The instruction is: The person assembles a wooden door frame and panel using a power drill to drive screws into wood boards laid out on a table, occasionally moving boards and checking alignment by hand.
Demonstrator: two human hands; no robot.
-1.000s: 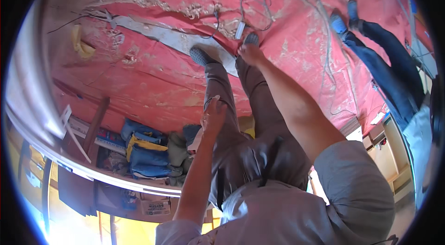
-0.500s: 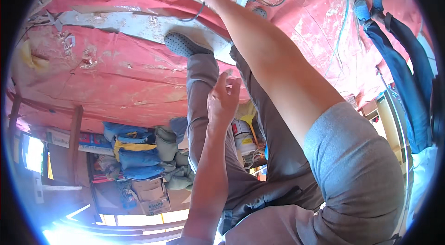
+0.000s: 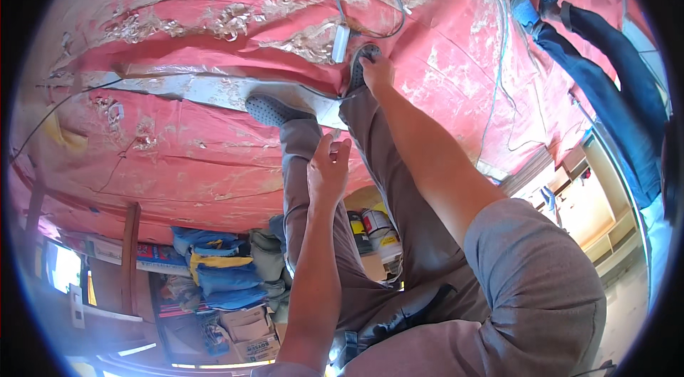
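Note:
My left hand (image 3: 328, 172) is raised above my left trouser leg. Its fingers are curled, with a small pale bit at the fingertips that I cannot make out. My right arm reaches forward, and my right hand (image 3: 379, 72) is closed right beside my right shoe (image 3: 358, 67); whatever its fingers hold or touch is hidden. A long pale board (image 3: 206, 89), scattered with wood shavings, lies crosswise on the red sheet by my feet. My left shoe (image 3: 274, 112), grey with small holes, rests at the board.
Curled wood shavings (image 3: 231, 21) litter the red sheet (image 3: 192, 152). A white power strip (image 3: 340, 43) trails a grey cable, and a dark cable (image 3: 68, 100) arcs at left. Another person's jeans (image 3: 605, 70) show at right. Folded clothes (image 3: 224, 263) and a cardboard box (image 3: 249, 331) sit below.
My right hand has come back from the shavings beyond the board to my right shoe. The view has shifted, so the floor sits lower in the picture. My left hand keeps its curled pose.

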